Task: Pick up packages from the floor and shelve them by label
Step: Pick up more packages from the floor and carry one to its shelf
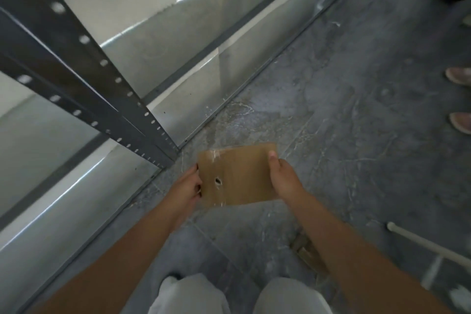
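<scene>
A flat brown cardboard package (238, 174) with clear tape and a small hole near its left side is held above the grey floor, just right of the shelf post. My left hand (188, 185) grips its left edge, fingers curled underneath. My right hand (281, 176) grips its right edge, with the thumb on top. No label shows on the face turned towards me.
A grey metal shelving unit (76, 186) with a perforated upright (112, 89) fills the left. Another brown package (309, 253) lies on the floor under my right forearm. Another person's shoes (460, 99) stand at the right edge. A white tube frame (430, 245) sits lower right.
</scene>
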The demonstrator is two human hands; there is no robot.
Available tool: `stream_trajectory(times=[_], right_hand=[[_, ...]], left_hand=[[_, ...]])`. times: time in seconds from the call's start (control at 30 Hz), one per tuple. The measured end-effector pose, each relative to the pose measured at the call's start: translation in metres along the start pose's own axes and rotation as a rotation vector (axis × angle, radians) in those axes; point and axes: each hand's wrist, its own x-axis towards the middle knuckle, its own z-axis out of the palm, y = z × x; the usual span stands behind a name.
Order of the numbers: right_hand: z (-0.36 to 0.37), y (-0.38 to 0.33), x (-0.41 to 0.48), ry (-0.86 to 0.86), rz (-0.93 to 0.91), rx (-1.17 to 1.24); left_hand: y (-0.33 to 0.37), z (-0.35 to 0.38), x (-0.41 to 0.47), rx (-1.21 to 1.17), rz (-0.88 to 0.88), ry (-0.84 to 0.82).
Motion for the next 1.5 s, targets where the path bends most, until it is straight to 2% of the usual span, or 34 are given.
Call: stream_trajectory(times=[0.3, 0.43, 0.63, 0.87, 1.1, 1.5], right_hand=[[-0.117, -0.146, -0.180, 0.064, -0.138, 0.108], [-0.179, -0.212, -0.260, 0.111, -0.228, 0.146], [-0.252, -0.274, -0.361, 0.157, -0.379, 0.316], [-0.298, -0.268, -0.441, 0.202, -0.385, 0.428], [-0.288, -0.234, -0.489, 0.322, -0.507, 0.529], [-0.226, -0.215, -0.529, 0.248, -0.506, 0.744]], left_hand=[[0.166, 0.016, -0.199, -0.007, 0.185, 0.039], [0.242, 0.030, -0.293, -0.006, 0.323, 0.053], [0.314, 0.049, -0.412, -0.041, 0.511, 0.070], [0.317, 0.077, -0.485, -0.180, 0.542, 0.024], [0.295, 0.059, -0.524, -0.271, 0.568, -0.018], [0.280, -0.008, -0.561, -0.092, 0.694, 0.020]])
